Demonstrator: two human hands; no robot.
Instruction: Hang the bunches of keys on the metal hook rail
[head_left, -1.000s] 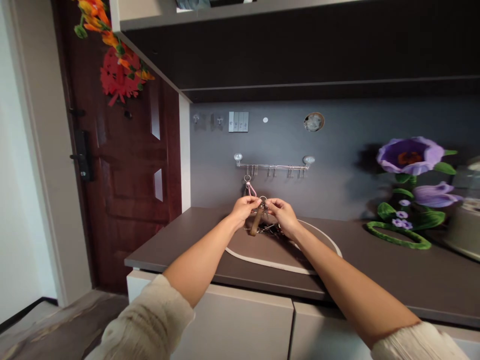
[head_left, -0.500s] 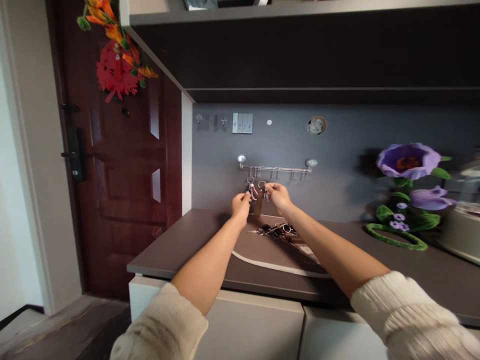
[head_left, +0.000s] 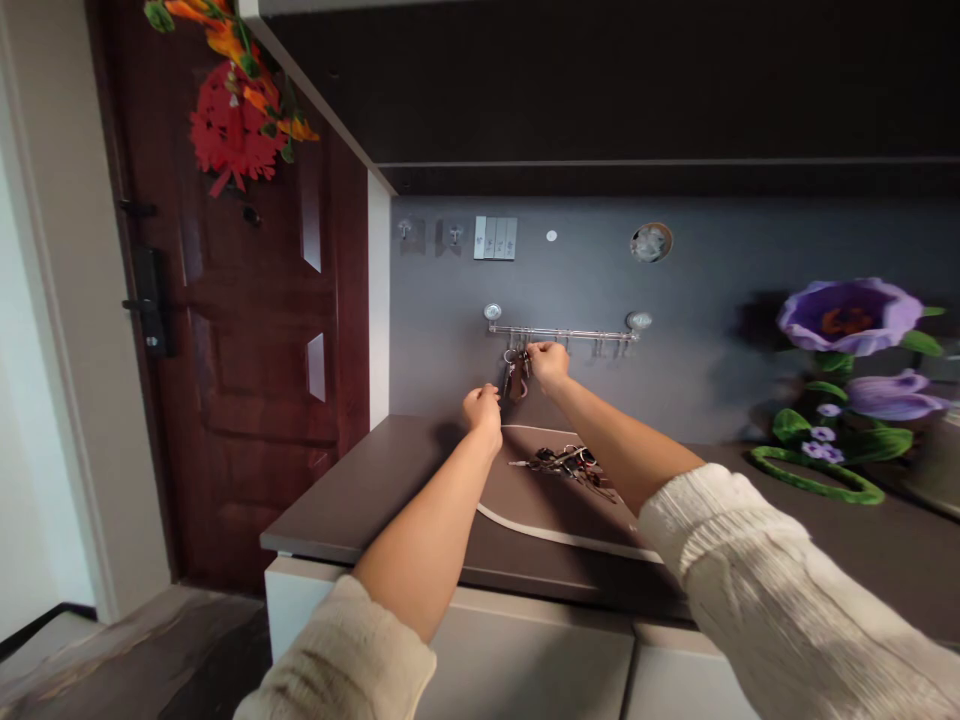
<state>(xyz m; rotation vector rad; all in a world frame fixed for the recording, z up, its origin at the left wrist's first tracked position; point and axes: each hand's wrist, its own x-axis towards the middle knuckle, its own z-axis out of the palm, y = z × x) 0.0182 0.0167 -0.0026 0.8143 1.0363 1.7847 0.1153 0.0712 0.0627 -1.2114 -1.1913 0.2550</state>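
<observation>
My right hand [head_left: 550, 364] is closed in a pinch on a bunch of keys [head_left: 526, 364], just under the left part of a clear hook rail [head_left: 566, 333] on the wall. A brown tag [head_left: 516, 386] and a metal ring hang in the same cluster, beside the fingertips. Lower and to the left, my left hand [head_left: 484, 412] has its fingers curled together close to the hanging keys; whatever it pinches, if anything, is hidden. Below both hands, a pile of keys [head_left: 566, 462] lies on a brown mat [head_left: 525, 505] with a pale edge.
A purple flower ornament [head_left: 847, 318] with a green looped base stands on the counter [head_left: 337, 490] at the right. Overhead runs a dark cabinet [head_left: 600, 90]. Switches [head_left: 495, 239] and a round hole [head_left: 651, 243] are in the wall. A dark red door [head_left: 247, 400] is at left.
My right hand has moved up and slightly left, bringing its keys and the brown tag close under the rail. The left hand stays low, near the hanging keys. The view has tilted slightly down.
</observation>
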